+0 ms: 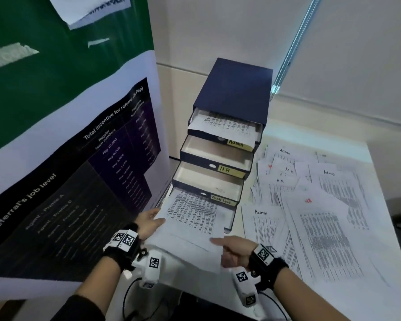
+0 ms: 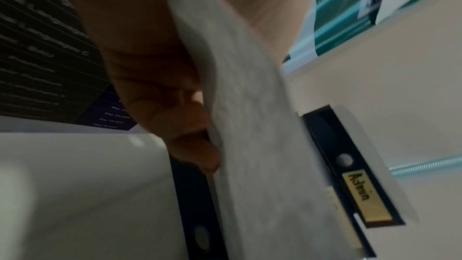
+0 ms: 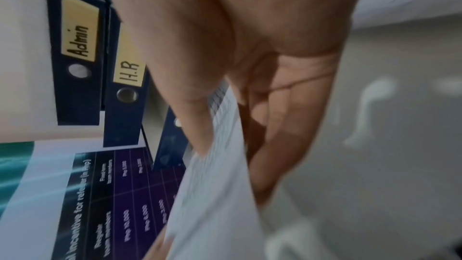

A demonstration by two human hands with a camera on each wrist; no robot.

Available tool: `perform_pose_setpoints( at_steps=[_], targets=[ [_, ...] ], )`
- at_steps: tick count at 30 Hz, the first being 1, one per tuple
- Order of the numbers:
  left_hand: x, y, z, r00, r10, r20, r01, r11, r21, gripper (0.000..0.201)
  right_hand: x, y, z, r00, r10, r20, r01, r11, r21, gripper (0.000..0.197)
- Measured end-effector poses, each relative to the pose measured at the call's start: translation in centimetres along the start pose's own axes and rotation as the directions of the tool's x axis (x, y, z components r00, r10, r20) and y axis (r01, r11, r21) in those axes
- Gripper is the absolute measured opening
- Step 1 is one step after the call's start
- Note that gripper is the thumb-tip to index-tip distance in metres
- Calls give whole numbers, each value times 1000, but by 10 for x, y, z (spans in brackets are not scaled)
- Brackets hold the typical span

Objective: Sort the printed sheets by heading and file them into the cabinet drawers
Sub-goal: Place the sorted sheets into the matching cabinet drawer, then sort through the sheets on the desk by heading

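A dark blue drawer cabinet (image 1: 236,89) stands on the white table with its drawers pulled out. The top drawer, labelled Admin (image 1: 237,143), holds printed sheets. The HR drawer (image 1: 227,169) and the drawer below it (image 1: 222,200) look empty. I hold a small stack of printed sheets (image 1: 192,218) over the lowest drawer. My left hand (image 1: 148,222) grips the stack's left edge. My right hand (image 1: 232,247) pinches its near right corner, thumb on top. In the wrist views the sheets (image 2: 250,126) (image 3: 220,195) run between thumb and fingers.
Loose printed sheets headed Admin (image 1: 261,213) and HR (image 1: 280,181) lie scattered over the table right of the cabinet. A large standing poster (image 1: 67,170) rises close on the left. A window blind with a bead chain (image 1: 294,42) is behind.
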State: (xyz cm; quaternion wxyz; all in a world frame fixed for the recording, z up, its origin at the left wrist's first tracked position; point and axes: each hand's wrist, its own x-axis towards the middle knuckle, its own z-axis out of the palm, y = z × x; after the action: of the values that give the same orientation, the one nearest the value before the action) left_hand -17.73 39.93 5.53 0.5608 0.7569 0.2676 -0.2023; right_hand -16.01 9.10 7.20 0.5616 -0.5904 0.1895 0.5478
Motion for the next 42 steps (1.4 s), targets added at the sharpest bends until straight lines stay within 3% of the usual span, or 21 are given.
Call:
perform_pose_setpoints(
  at_steps=[2, 4, 6, 9, 11, 13, 14, 17, 21, 26, 27, 31, 32, 33, 36, 37, 38, 39, 42],
  targets=[
    [39, -19, 9, 1000, 11, -16, -11, 1000, 23, 73, -4, 3, 10, 998, 42, 39, -40, 998, -40, 22],
    [49, -8, 19, 1000, -4, 3, 4, 998, 64, 80, -3, 1, 12, 1000, 22, -9, -22, 1000, -1, 23],
    [21, 34, 28, 1000, 13, -23, -9, 984, 175, 63, 0, -8, 8, 999, 6, -35, -4, 999, 40, 22],
    [14, 67, 36, 981, 84, -173, -38, 967, 251, 51, 10, -30, -6, 997, 9, -78, 2, 989, 150, 15],
    [11, 89, 33, 920, 251, -302, -156, 940, 304, 40, 25, -46, -19, 992, 21, -123, 7, 974, 225, 16],
    [7, 119, 29, 834, 448, -322, -341, 877, 338, 19, 39, -58, -27, 988, 9, -155, 40, 949, 313, 18],
    [5, 137, 28, 816, 504, -282, -430, 856, 286, 11, 48, -61, -31, 982, -3, -188, 69, 937, 342, 23],
    [3, 196, 38, 807, 589, -41, -585, 807, 86, 9, 57, -62, -36, 993, 15, -120, 51, 852, 522, 55],
    [24, 265, 62, 758, 631, 163, -652, 740, 169, 10, 40, -64, -40, 1000, 28, -1, -21, 751, 660, 35],
    [67, 307, 83, 700, 693, 174, -710, 646, 281, 20, 2, -50, -66, 993, 40, 110, -89, 870, 485, 26],
    [75, 311, 86, 700, 695, 165, -705, 634, 317, 20, -7, -46, -74, 995, 55, 85, -87, 890, 447, 26],
    [92, 330, 96, 738, 650, 182, -626, 558, 544, 24, -40, -25, -116, 974, 47, -220, 56, 897, 438, 22],
    [92, 334, 100, 731, 660, 174, -618, 531, 580, 24, -46, -18, -130, 951, 36, -308, 90, 917, 388, 24],
    [89, 336, 106, 694, 704, 152, -630, 491, 602, 23, -49, -10, -148, 913, 22, -406, 118, 941, 316, 26],
    [56, 335, 141, 449, 889, 92, -770, 332, 544, 16, -56, 14, -205, 712, -63, -700, 116, 993, 28, 28],
    [43, 330, 160, 387, 915, 114, -828, 290, 480, 14, -59, 22, -225, 626, -93, -774, 33, 995, -93, 27],
    [30, 321, 183, 372, 912, 170, -869, 279, 409, 12, -65, 28, -244, 551, -115, -827, -74, 980, -185, 27],
    [21, 308, 210, 412, 875, 254, -882, 314, 351, 12, -70, 34, -262, 486, -130, -864, -156, 960, -232, 31],
    [16, 253, 292, 638, 623, 452, -767, 567, 301, 11, -84, 50, -313, 365, -109, -925, -330, 913, -238, 61]
  ],
)
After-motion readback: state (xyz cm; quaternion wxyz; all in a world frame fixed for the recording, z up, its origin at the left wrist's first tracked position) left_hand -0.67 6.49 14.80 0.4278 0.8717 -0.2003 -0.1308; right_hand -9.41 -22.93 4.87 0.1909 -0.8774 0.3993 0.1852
